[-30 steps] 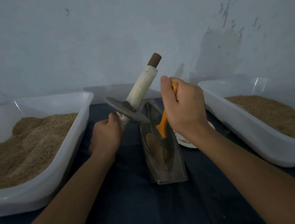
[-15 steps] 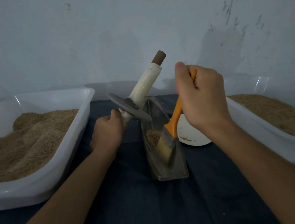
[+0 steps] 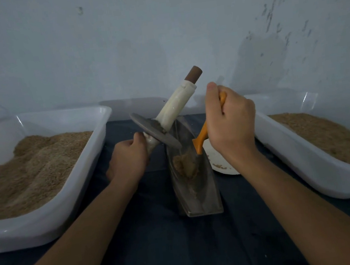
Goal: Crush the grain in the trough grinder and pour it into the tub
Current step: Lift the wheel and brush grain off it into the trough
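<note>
Two white tubs of grain flank a dark table: the left tub [image 3: 48, 222] fills the left of the frame, the right tub [image 3: 308, 182] the right. Between them, at centre, a metal trough [image 3: 202, 201] lies with its long axis running from the lower centre of the frame up toward the wall, a small heap of crushed grain [image 3: 185, 166] sitting in its far half. A white plate [image 3: 219, 160] lies just beside the trough's right wall.

The left hand [image 3: 129, 160], centre-left, is clenched round the lower end of the grinding wheel's handle [image 3: 175, 108], holding the wheel [image 3: 154, 132] lifted and tilted above the trough's far end, clear of the grain. The right hand [image 3: 230, 123], centre-right, grasps the orange handle of a brush [image 3: 201, 140], whose head dips into the trough right at the heap.

The brush hand is the nearer of the two to the grain, and the heap lies directly below and left of its fingers. Any sweep looks bound to run along the trough's length; the pour into a tub is not yet begun.
</note>
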Action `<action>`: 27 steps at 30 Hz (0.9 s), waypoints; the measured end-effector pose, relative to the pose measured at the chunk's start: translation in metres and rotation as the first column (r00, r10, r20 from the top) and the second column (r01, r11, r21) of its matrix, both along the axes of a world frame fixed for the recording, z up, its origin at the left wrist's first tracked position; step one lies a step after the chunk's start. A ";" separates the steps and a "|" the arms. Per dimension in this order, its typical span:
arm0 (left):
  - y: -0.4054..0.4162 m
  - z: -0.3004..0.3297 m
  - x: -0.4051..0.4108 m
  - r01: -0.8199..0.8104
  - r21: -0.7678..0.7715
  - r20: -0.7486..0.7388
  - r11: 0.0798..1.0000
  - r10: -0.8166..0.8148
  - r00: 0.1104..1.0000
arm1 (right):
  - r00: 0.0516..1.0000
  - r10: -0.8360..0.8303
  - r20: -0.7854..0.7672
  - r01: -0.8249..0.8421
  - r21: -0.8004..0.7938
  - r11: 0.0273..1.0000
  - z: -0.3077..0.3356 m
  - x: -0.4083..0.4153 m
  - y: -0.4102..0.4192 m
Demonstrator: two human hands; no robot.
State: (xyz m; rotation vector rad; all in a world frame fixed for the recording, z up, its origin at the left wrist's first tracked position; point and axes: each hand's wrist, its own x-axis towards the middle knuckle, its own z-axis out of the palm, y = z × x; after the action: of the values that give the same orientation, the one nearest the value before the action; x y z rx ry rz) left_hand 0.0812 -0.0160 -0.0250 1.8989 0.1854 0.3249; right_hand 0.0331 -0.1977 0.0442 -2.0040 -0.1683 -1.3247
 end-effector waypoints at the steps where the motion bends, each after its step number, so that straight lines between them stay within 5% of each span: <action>1: 0.000 0.000 0.000 -0.002 0.002 0.004 1.000 0.002 1.000 | 1.000 0.023 -0.002 -0.023 0.029 0.999 0.004 -0.002 -0.002; 7: -0.001 -0.001 0.001 -0.042 0.031 0.022 0.999 0.042 0.999 | 0.969 0.172 -0.177 -0.174 0.007 0.985 0.005 -0.012 -0.006; 18: -0.001 -0.002 0.002 -0.027 0.043 0.006 0.999 0.027 1.000 | 0.999 0.038 -0.014 -0.039 -0.092 0.995 -0.012 0.007 -0.005; 22: 0.000 -0.003 0.004 -0.035 0.055 0.013 0.998 0.034 0.999 | 0.992 0.111 0.057 -0.108 -0.058 0.992 -0.002 -0.004 -0.007; 27: -0.001 -0.003 0.004 -0.031 0.075 0.032 0.997 0.028 0.999 | 0.968 0.248 -0.033 -0.249 -0.040 0.968 0.001 -0.017 -0.007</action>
State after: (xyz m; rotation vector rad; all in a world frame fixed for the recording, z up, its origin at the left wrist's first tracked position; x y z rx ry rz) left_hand 0.0852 -0.0171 -0.0279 1.9659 0.1829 0.3857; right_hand 0.0158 -0.2048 0.0449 -1.9630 -0.4252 -1.1418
